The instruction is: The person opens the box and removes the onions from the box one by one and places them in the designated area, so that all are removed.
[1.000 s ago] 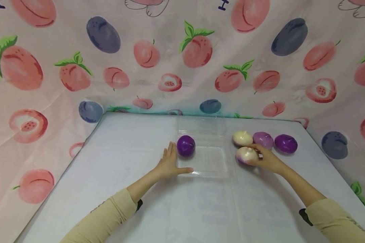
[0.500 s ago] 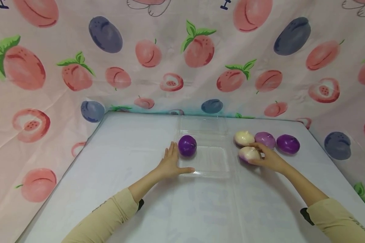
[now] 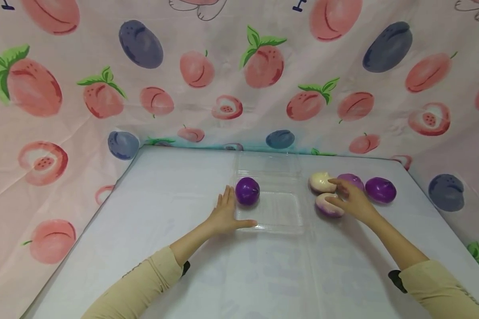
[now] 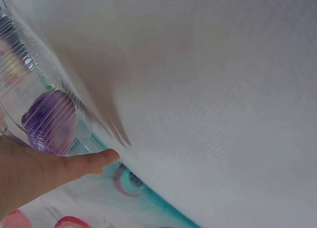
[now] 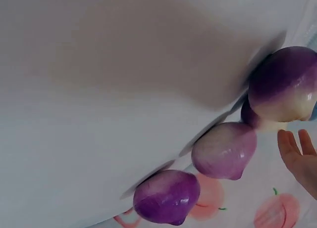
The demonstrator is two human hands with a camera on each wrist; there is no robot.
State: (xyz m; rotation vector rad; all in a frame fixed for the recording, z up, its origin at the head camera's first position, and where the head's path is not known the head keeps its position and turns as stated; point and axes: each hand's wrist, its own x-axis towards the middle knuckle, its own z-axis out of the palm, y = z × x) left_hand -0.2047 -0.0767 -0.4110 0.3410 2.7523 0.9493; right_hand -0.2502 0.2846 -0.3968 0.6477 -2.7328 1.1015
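My left hand (image 3: pixel 225 217) rests at the left front corner of a clear plastic clamshell box (image 3: pixel 277 227), fingers straight along its side and thumb along its front edge. Inside the box, at the left, sits a dark purple onion (image 3: pixel 247 191); the left wrist view shows this onion (image 4: pixel 52 121) through the ribbed wall. My right hand (image 3: pixel 356 201) hovers beside a white-and-purple onion (image 3: pixel 329 205), thumb and fingers spread apart and holding nothing. Its fingertips overlap a second pale onion (image 3: pixel 320 182) just behind. In the right wrist view the fingers (image 5: pixel 293 144) are apart from the nearest onion (image 5: pixel 287 84).
To the right of the pale onions lie a light purple onion (image 3: pixel 351 180), partly hidden by my right hand, and a dark purple onion (image 3: pixel 381 190). The box's lid (image 3: pixel 267 164) lies folded back toward the fruit-patterned cloth (image 3: pixel 239 66). White sheeting covers the table (image 3: pixel 175 190).
My right hand has let go of the front white-and-purple onion and lifted slightly off it, its fingers spreading. That onion stays on the table. The left hand keeps its place at the box.
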